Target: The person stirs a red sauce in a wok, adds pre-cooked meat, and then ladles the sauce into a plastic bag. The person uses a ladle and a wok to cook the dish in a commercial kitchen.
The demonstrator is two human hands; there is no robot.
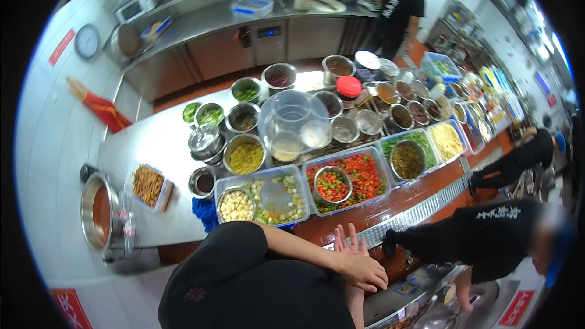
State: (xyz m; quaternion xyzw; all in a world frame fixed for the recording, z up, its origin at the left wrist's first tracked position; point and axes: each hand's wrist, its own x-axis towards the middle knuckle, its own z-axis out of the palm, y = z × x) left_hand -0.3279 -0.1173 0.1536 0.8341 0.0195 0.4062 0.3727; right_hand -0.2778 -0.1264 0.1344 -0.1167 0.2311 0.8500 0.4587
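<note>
My left hand point(363, 272) lies palm down across my right wrist, with its fingers loosely bent and slightly apart. My right hand point(349, 241) shows an upturned palm and spread fingers, with nothing in it. Both are in front of my body, over the floor. Nearest to them on the counter is a clear tub of chopped red and green peppers point(370, 169), with a steel bowl of chopped peppers point(332, 184) set in it. Beside it stands a tub of chopped scallions point(292, 212), holding a steel bowl of pale cubes point(236, 205).
Many steel pots and lidded containers crowd the steel counter point(146, 146), including a red-lidded jar point(348, 87). A co-worker point(484, 237) stands at a wok point(484, 297) on the right. Another person point(400, 9) is at the back counter. A floor drain grate point(416, 219) crosses the aisle.
</note>
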